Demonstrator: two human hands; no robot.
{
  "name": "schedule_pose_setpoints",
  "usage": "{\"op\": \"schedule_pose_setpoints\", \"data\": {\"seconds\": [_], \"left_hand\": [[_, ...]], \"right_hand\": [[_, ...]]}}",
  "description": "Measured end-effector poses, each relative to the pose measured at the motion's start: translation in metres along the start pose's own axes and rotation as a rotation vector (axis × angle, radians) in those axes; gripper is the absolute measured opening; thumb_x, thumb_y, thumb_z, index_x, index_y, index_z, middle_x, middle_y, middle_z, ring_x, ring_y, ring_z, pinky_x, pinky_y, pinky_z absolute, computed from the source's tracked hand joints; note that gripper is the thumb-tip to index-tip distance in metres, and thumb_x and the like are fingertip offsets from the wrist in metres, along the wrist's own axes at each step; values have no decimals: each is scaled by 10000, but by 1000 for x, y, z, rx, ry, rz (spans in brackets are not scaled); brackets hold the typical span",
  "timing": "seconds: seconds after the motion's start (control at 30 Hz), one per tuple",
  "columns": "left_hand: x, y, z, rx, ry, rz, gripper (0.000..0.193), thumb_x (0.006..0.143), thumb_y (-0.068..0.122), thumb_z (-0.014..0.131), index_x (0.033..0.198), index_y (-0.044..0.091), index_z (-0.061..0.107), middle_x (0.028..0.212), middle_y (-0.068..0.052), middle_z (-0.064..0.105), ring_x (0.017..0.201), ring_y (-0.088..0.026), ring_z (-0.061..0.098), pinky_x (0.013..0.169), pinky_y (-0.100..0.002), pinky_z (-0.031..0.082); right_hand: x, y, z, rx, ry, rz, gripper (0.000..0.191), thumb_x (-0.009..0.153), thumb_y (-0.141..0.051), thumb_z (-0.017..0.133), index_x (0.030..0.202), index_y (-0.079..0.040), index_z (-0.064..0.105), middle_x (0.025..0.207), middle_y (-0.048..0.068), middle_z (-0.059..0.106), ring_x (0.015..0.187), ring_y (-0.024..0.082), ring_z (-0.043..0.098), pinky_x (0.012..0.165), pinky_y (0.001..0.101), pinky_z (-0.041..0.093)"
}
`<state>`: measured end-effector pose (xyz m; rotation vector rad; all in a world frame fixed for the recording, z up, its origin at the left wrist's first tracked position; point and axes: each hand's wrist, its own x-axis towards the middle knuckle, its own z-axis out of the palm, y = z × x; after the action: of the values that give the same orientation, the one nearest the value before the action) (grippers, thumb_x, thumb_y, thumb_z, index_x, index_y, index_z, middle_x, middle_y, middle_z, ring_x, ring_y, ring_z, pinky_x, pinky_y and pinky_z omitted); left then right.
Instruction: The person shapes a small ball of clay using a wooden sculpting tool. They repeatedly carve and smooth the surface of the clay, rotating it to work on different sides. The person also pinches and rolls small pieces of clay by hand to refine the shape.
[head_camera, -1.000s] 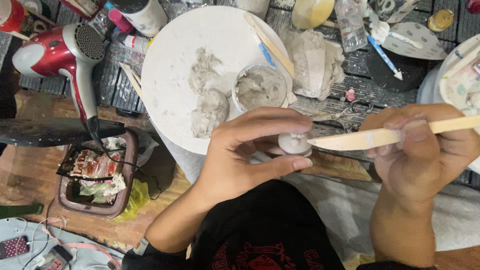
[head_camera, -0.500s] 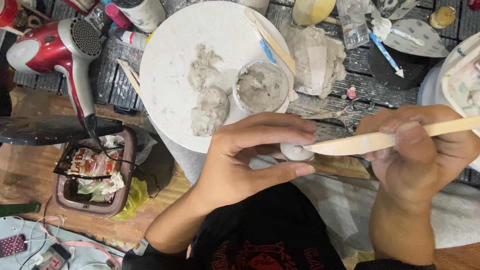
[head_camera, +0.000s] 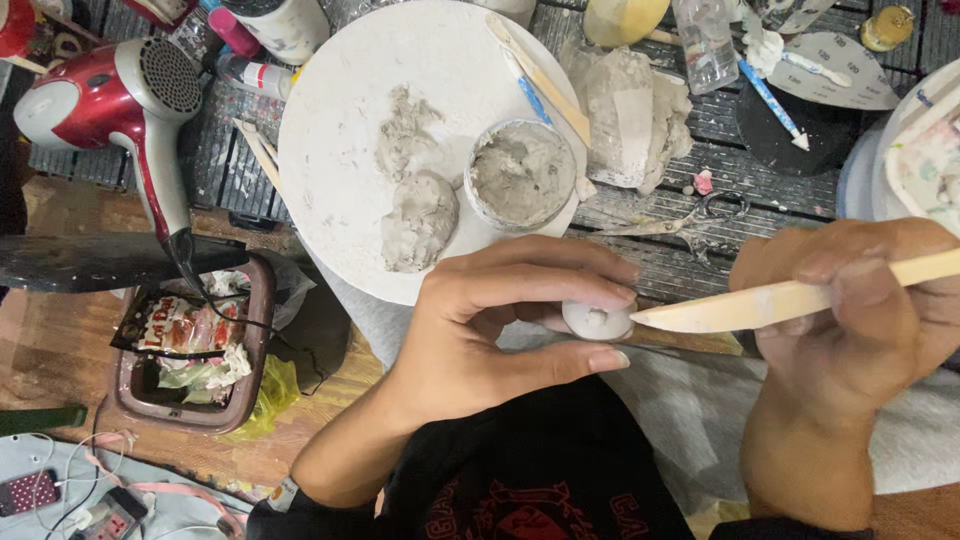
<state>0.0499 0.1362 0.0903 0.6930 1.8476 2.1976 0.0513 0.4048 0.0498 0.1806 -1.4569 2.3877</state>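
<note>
Cluttered worktable (head_camera: 700, 150), left hand (head_camera: 490, 335) pinching clay piece (head_camera: 597, 321), right hand (head_camera: 860, 320) gripping wooden knife (head_camera: 740, 305).

A red and silver hair dryer (head_camera: 120, 110) lies at upper left, its black cord running down to a brown tray (head_camera: 190, 350) filled with crumpled wrappers. A round white board (head_camera: 330, 150) carries two grey clay lumps (head_camera: 415, 215) and a small cup of grey clay slurry (head_camera: 521, 175), with a flat wooden stick (head_camera: 540, 75) resting across its upper edge. A plastic-wrapped clay block (head_camera: 630, 115) sits just right of the board, and small scissors (head_camera: 690, 215) lie on the slatted surface below it.
</note>
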Motion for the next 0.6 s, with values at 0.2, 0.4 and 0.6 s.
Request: {"op": "schedule_pose_setpoints", "data": {"seconds": [0.2,0.4,0.6], "left_hand": [[-1,3,2,98,17,-11,318,913,20,864,1205,79,750,1284,-101,722,1117,-165,732,837,-234,644],[-1,6,3,106,28,-5,311,902,2,857,1187,68,748,1272,-111,721,1106,-156,741,845,-231,664],[-4,5,3,76,20,-11,278,929,43,868,1177,80,750,1280,-89,725,1106,-132,739,819,-213,647]], "right_hand": [[-6,1,0,-178,-133,-72,206,1095,-83,583,939,51,584,705,164,619,490,164,501,467,337,432],[-15,-2,0,-134,-78,-93,166,1094,-65,587,962,22,536,739,186,593,494,173,500,470,342,437],[-15,-1,-3,-171,-138,-155,196,1072,-87,609,941,48,552,686,162,592,489,175,498,480,352,430]]}}
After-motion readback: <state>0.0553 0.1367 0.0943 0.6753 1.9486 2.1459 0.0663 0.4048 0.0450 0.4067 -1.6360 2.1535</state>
